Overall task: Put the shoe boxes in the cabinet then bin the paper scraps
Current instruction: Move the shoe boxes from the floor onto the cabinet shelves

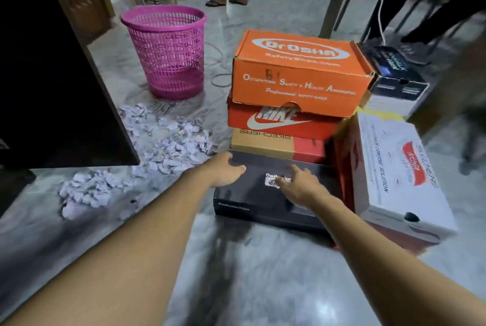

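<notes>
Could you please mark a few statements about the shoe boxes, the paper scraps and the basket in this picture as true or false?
1. The orange cardboard shoe box sits on top of the red Nike shoe box. True.
2. The crumpled pale paper scraps are inside the pink plastic mesh basket. False: they lie on the floor in front of it.
3. The left hand and the right hand both reach over the black shoe box. True.
4. The pink plastic mesh basket lies on its side. False: it stands upright.
5. The white shoe box lies left of the stack. False: it lies to its right.
</notes>
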A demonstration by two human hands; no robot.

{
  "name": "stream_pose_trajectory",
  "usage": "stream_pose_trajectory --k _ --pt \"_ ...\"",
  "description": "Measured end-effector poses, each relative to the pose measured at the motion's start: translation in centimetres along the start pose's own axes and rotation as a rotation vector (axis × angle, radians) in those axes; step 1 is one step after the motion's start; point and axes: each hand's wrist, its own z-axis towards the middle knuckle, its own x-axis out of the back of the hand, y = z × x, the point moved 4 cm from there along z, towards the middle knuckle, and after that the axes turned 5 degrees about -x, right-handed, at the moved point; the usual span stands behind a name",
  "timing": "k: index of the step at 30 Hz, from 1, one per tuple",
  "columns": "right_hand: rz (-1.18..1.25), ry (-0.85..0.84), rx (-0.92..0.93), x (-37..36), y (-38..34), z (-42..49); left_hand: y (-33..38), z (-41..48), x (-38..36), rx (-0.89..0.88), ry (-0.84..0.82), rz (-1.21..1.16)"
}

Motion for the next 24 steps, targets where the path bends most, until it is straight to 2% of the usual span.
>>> stream_pose_trajectory --k 3,6,12,18,21,24 --pt "-0.019 -0.034 -0.096 -1.3 3.1 0.5 -2.6 2.3 -4.0 0.102 -0.001 -0.008" --pt "-0.051 -0.120 -0.099 -2.6 5.2 0.5 -5.9 3.5 -6.5 0.159 0.011 -0.003" --pt "-0.100 -0.093 -0.017 -2.5 5.4 0.4 -9.0 3.9 -6.7 0.050 0.120 -0.291" --pt "0.121 -0.039 -0.249 -2.6 7.1 1.1 -8.5 2.7 -7.2 0.062 0.143 -0.310" --pt "0.136 -0.005 -0.272 -2.5 6.9 1.1 -9.0 2.1 -7.1 0.087 0.143 -0.307" --pt "0.345 -0.002 -0.268 -2.8 7.4 1.6 -10.7 1.4 -6.2 0.176 0.146 -0.372"
